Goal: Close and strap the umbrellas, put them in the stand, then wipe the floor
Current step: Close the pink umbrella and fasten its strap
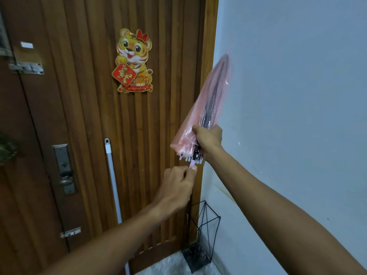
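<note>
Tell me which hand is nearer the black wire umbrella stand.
Left. The left hand is lower, just above and left of the stand, pinching a pink strip; the right hand is higher up, gripping the folded pink umbrella.

Pink translucent umbrella (pixel 206 108), folded with the canopy loose and black ribs showing, tip up and rib ends down. Right hand (pixel 208 138) grips it; left hand (pixel 178 185) pinches its pink strap (pixel 192 165). Black wire stand (pixel 193 255) sits in the floor's (pixel 170 264) far right corner.

Single wide-angle head view, facing forward at door (pixel 83 116) and wall (pixel 297 96) corner, close up.
</note>
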### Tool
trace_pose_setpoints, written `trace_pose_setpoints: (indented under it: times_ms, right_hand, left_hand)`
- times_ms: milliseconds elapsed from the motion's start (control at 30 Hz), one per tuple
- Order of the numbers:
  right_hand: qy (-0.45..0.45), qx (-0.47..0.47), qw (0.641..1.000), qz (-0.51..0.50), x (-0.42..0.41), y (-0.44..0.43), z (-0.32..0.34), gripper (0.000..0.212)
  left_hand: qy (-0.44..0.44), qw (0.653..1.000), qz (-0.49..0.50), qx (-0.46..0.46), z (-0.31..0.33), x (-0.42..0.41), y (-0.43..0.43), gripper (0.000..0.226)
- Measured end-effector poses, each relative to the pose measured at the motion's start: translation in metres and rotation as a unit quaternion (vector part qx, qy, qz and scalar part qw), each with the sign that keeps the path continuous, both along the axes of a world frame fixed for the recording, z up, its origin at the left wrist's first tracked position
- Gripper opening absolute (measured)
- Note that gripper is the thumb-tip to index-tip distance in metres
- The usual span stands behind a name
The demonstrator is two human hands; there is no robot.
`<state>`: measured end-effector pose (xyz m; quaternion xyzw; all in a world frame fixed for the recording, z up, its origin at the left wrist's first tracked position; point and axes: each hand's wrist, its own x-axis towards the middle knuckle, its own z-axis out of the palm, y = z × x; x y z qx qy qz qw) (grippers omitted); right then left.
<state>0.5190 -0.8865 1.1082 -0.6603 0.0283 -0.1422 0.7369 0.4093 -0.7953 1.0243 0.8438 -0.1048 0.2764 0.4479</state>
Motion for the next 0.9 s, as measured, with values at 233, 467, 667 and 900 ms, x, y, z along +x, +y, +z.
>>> trace_pose_setpoints:
  times_ms: [233, 467, 667, 900]
  right_hand:
    - [-0.046, -0.139, 0.986, 0.082, -0.024, 0.001, -0.017, 0.032]
    - [-0.129, -0.304, 0.92, 0.212, -0.061, 0.025, -0.034, 0.044]
    - [-0.086, -0.507, 0.813, 0.274, -0.069, 0.008, 0.003, 0.05]
    - [-0.277, -0.565, 0.777, 0.021, -0.044, 0.007, 0.023, 0.032]
  left_hand:
    - [0.024, 0.986, 0.135, -0.098, 0.046, 0.031, 0.041, 0.045]
    - [0.182, 0.884, -0.128, -0.41, 0.071, 0.069, 0.056, 0.096]
    - [0.169, 0.876, -0.105, -0.439, 0.057, 0.075, 0.075, 0.055]
    - [0.164, 0.885, -0.165, -0.402, 0.055, 0.072, 0.078, 0.051]
